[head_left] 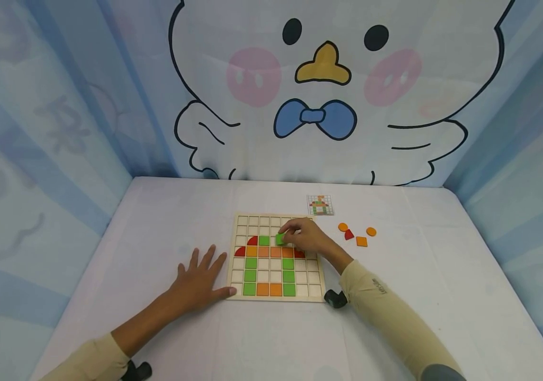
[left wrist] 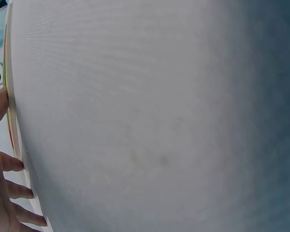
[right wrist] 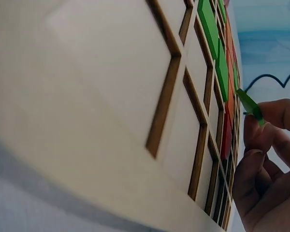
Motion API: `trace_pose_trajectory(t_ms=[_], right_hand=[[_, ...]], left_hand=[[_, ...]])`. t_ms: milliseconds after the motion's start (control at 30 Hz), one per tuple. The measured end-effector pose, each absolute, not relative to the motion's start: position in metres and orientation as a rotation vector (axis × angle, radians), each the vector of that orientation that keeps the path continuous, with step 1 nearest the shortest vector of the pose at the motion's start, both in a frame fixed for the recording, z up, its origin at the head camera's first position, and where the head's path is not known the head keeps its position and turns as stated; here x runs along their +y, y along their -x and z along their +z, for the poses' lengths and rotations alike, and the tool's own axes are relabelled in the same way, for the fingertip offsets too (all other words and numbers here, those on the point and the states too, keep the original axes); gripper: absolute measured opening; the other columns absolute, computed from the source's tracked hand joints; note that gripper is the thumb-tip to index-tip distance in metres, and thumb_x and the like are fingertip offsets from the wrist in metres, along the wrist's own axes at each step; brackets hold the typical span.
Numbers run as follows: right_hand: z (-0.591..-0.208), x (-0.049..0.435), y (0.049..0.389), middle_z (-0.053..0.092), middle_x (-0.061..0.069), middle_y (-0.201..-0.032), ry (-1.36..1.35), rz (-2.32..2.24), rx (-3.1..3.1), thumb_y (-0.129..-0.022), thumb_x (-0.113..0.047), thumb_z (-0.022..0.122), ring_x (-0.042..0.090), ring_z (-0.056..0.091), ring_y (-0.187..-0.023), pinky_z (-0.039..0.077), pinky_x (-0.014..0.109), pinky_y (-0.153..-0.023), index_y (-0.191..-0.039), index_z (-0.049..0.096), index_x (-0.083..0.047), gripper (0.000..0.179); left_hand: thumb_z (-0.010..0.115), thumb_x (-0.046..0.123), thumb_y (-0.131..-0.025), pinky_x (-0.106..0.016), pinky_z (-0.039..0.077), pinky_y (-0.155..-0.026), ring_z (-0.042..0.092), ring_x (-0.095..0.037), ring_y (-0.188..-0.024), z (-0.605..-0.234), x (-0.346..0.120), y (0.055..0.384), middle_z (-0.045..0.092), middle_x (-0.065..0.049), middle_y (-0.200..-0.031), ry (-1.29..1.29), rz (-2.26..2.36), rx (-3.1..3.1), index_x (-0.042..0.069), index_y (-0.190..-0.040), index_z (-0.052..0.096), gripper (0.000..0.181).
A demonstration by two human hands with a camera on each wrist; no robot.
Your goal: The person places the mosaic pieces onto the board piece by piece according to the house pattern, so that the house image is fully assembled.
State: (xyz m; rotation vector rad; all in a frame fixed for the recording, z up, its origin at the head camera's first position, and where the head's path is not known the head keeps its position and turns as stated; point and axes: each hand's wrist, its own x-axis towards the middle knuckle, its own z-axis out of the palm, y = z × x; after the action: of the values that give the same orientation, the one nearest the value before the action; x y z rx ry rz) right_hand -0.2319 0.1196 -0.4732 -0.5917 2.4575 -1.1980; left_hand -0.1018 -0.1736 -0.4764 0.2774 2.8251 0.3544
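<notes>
A wooden grid board (head_left: 276,299) lies on the white table, with green and orange square tiles and red quarter-round tiles set in several of its cells. Between thumb and fingertips, my right hand (head_left: 304,234) pinches a green square tile (head_left: 280,239) over the upper middle of the grid. In the right wrist view this green tile (right wrist: 250,104) is tilted, close to the board's surface. My left hand (head_left: 200,283) rests flat with fingers spread, left of the board, its thumb touching the lower left edge.
A small pattern card (head_left: 320,205) lies behind the board. Right of the board are a loose orange round tile (head_left: 343,226), a second orange round tile (head_left: 371,232), a red quarter-round tile (head_left: 349,234) and an orange square tile (head_left: 361,241). A printed curtain (head_left: 319,153) hangs behind the table.
</notes>
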Motion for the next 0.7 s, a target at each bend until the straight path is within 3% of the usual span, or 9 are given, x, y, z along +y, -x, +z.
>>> trace_pose_trajectory(t_ms=[367, 700], right_hand=[[-0.472, 0.109, 0.231, 0.070, -0.001, -0.086, 0.617, -1.032, 2.545, -0.090, -0.019, 0.074, 0.013, 0.057, -0.082, 0.047, 0.030, -0.077, -0.109, 0.075, -0.011, 0.021], [-0.474, 0.104, 0.233, 0.067, -0.006, -0.079, 0.603, -0.940, 2.581, -0.088, -0.024, 0.077, 0.011, 0.056, -0.076, 0.047, 0.031, -0.080, -0.109, 0.075, -0.013, 0.024]], left_hand=[[0.066, 0.062, -0.087, -0.083, 0.025, -0.100, 0.015, -0.059, -0.147, -0.477, -0.174, 0.102, 0.021, -0.023, -0.165, -0.289, 0.351, 2.833, 0.012, -0.157, 0.034, 0.092], [0.066, 0.063, -0.086, -0.083, 0.025, -0.101, 0.015, -0.058, -0.147, -0.475, -0.173, 0.101, 0.022, -0.021, -0.165, -0.279, 0.340, 2.836, 0.013, -0.157, 0.034, 0.092]])
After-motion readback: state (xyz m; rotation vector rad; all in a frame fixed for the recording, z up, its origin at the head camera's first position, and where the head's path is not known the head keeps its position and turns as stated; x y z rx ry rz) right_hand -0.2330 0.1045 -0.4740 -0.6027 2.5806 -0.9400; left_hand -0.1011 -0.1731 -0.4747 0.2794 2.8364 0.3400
